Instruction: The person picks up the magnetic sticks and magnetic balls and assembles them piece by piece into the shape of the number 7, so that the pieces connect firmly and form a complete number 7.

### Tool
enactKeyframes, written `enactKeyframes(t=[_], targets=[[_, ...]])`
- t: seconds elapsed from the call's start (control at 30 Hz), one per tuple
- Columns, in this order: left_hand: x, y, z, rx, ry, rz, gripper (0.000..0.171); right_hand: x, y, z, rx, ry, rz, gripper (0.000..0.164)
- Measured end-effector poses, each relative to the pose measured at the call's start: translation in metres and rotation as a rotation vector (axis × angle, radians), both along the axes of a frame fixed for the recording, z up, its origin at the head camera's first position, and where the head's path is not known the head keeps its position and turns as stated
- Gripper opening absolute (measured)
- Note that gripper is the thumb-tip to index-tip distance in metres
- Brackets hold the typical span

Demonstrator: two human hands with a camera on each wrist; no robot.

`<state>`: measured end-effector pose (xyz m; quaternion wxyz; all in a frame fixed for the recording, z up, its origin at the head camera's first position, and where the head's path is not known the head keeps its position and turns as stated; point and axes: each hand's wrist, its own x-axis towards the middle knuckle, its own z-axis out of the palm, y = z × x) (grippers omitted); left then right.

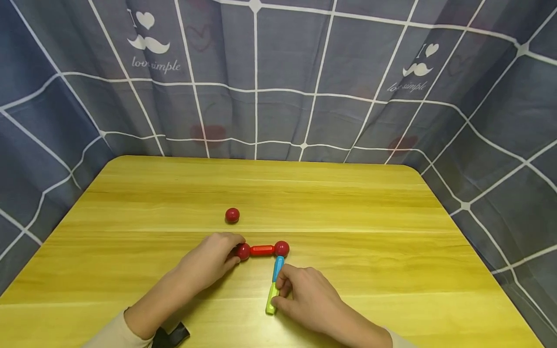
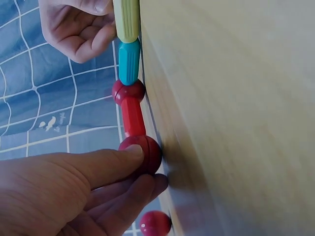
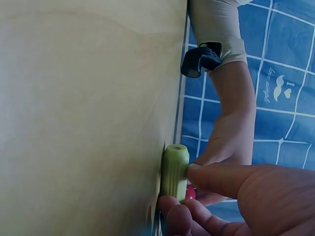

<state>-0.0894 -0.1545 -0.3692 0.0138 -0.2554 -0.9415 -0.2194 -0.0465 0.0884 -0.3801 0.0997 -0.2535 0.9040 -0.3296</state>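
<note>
A chain of toy building pieces lies on the wooden table [image 1: 370, 232]. Between a left red ball [image 1: 243, 251] and a corner red ball [image 1: 282, 248] runs a red rod [image 1: 262, 250]. From the corner ball a blue rod [image 1: 278, 268] extends toward the person, and a yellow-green rod [image 1: 271, 298] touches its near end. My left hand [image 1: 209, 258] pinches the left red ball [image 2: 150, 155] between thumb and fingers. With thumb and curled fingers, my right hand [image 1: 311, 297] holds the yellow-green rod [image 3: 175, 169], whose free end shows a small round recess.
A loose red ball [image 1: 232, 215] sits beyond the left hand. Behind and beside the table hangs a blue-grey checked curtain [image 1: 283, 72]. A black strap [image 1: 170, 334] is at the left wrist, by the beige sleeve [image 1: 119, 333].
</note>
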Motion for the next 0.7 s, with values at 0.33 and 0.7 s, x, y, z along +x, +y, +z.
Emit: enactKeyframes(t=[0.33,0.7], targets=[[-0.013,0.006,0.001,-0.013,0.022,0.001,0.017,-0.008,0.000,-0.001,0.007,0.009,-0.010,0.022],[-0.028,0.018,0.003,-0.075,0.062,0.030,0.015,-0.024,0.005,0.003,0.026,-0.002,-0.041,0.020]])
